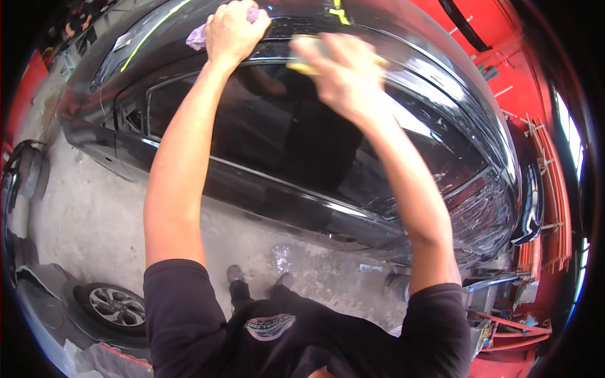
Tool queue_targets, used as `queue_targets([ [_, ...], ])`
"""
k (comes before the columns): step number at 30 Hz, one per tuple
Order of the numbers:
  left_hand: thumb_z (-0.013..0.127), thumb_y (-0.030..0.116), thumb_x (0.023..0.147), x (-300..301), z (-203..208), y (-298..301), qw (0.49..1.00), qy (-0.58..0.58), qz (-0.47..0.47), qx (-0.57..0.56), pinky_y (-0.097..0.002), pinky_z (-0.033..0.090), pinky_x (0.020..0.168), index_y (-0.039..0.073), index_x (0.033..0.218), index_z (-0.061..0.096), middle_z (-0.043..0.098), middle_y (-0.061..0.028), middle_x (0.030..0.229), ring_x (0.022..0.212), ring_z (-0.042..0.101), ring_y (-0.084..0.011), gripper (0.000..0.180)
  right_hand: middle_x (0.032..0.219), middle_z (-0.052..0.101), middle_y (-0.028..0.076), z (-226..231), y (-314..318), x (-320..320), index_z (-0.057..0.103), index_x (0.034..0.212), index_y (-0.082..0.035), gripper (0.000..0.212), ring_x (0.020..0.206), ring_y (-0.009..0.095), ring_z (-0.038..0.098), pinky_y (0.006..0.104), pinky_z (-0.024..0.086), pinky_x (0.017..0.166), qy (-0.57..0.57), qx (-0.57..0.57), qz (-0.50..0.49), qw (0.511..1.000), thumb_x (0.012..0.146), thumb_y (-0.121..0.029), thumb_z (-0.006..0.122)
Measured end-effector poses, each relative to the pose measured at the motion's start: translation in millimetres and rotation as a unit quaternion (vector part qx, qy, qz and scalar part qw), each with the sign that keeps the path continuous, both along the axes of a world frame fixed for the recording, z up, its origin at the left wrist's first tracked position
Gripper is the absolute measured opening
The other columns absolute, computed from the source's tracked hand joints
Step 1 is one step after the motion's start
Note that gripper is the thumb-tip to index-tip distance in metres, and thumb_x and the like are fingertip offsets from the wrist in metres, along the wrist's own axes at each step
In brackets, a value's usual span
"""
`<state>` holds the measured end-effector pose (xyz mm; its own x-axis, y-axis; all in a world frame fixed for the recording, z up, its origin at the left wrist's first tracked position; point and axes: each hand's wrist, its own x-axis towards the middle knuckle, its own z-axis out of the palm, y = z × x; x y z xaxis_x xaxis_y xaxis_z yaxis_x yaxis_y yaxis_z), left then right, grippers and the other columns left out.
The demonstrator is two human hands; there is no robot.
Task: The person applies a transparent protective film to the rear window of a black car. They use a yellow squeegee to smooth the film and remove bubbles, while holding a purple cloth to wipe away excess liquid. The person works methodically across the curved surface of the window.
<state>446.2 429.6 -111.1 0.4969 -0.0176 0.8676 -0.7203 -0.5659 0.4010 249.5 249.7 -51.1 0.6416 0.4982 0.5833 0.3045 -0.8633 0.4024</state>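
A black car stands side-on in front of me, with its roof edge (283,26) and dark side window (271,135) under my outstretched arms. Crumpled purple cloth (196,38) sticks out on both sides of my left hand (233,33), which is closed around it at the roof. Farther right, my right hand (350,72) is smeared by motion over the roof edge above the window. Beneath its fingers shows a yellow pad or block (301,67), gripped from above; its exact kind is too blurred to tell.
Yellow-green tape strips (338,12) cling to the roof, and another tape line (135,53) crosses the windshield area. Wrinkled clear film (482,220) covers the car's right end. Behind me at left is another car's wheel (116,305). Red racks with long orange bars (558,195) stand at right.
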Motion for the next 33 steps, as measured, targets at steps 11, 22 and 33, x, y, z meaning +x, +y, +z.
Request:
queue_targets([
  [11,0.07,0.038,0.092,0,8,9,1.0,0.015,0.004,0.0,-0.0472,0.055,0.091,0.011,0.105,0.078,0.077,-0.0164,0.102,0.102,0.071,-0.0382,0.031,0.125,0.067,0.017,28,-113,-78,0.071,0.142,-0.021,0.062,0.114,0.037,0.063,0.0509,0.05,0.102,-0.042,0.007,-0.072,0.997,0.081,-0.006,0.075],
  [22,0.07,0.037,0.093,8,6,22,1.0,0.005,0.005,0.018,-0.0502,0.055,0.091,0.01,0.107,0.077,0.076,-0.0163,0.104,0.102,0.071,-0.0395,0.031,0.124,0.069,0.018,36,-153,-109,0.069,0.145,-0.025,0.061,0.12,0.037,0.064,0.0493,0.049,0.105,-0.041,0.035,-0.122,0.991,0.087,-0.007,0.073],
  [33,0.071,0.034,0.092,13,5,24,0.999,0.025,-0.026,0.003,-0.0462,0.053,0.095,0.007,0.107,0.077,0.076,-0.0175,0.107,0.105,0.071,-0.0379,0.032,0.122,0.066,0.009,9,-65,-49,0.075,0.132,-0.027,0.056,0.113,0.033,0.065,0.0508,0.051,0.098,-0.068,0.049,0.008,0.996,0.078,-0.009,0.076],
])
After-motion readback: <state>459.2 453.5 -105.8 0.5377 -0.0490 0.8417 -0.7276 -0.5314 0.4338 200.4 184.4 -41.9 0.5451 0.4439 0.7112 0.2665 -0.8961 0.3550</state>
